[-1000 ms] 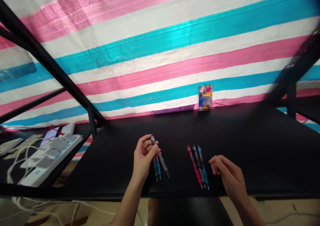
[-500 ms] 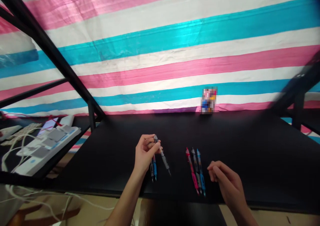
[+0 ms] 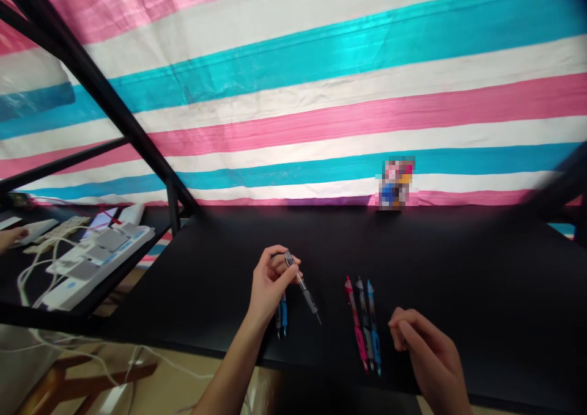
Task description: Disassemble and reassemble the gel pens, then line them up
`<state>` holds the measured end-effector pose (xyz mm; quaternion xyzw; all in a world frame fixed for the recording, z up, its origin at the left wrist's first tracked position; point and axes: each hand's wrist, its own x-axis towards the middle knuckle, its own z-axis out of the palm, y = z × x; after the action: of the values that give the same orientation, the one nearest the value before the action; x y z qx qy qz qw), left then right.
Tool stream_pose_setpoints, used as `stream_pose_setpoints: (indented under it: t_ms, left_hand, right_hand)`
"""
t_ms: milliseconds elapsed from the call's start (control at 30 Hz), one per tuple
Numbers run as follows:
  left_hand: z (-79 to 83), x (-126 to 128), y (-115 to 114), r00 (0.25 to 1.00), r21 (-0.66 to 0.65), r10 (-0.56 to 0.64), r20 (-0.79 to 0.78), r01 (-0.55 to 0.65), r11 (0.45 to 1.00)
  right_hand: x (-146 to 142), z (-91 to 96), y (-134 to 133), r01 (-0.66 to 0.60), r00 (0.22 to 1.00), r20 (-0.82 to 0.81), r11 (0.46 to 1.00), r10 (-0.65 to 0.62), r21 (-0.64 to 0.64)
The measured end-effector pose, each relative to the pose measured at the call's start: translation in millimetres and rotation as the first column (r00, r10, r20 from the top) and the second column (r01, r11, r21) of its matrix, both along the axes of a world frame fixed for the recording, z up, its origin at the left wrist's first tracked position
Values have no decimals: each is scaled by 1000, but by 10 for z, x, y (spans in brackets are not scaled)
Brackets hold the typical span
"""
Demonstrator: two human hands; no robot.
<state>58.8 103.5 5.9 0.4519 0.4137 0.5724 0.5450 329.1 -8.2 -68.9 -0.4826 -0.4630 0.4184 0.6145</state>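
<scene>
My left hand pinches a grey pen near its upper end between thumb and fingers. The pen slants down to the right, its tip pointing at the black tabletop. Partly hidden behind that hand lie a blue pen and a dark grey pen, side by side. To the right, a pink pen, another grey pen and a light blue pen lie close together in a row. Beside them, my right hand is curled closed, with nothing visible in its fingers.
A pixelated colourful item stands at the back of the black table. On the left, beyond a black frame bar, a white power strip holds several plugs and cables. Another person's hand shows at the far left edge.
The view has shifted slightly. My left hand still holds the grey pen, its tip a little further right and lower. Another person's hand has come into view at the far left.
</scene>
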Motion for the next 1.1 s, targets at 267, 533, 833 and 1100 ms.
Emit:
stream_pose_setpoints:
  t_ms: [267,533,833,1100]
  left_hand:
    - [-18,-16,-38,999,30,37,27,-38,999]
    - [35,-5,-63,1000,23,-5,-7,5,1000]
    - [-38,-32,-32,997,42,69,16,-70,997]
    - [-42,-37,-42,996,18,86,-12,-86,996]
  right_hand:
    - [-155,151,-90,54,990,-125,996,-63,-73]
    - [-36,-17,-58,2,993,-120,1000,-5,-22]
    - [-95,78,-82,24,986,-161,998,-33,-60]
    - [-143,165,-100,38,980,-191,996,-54,-87]
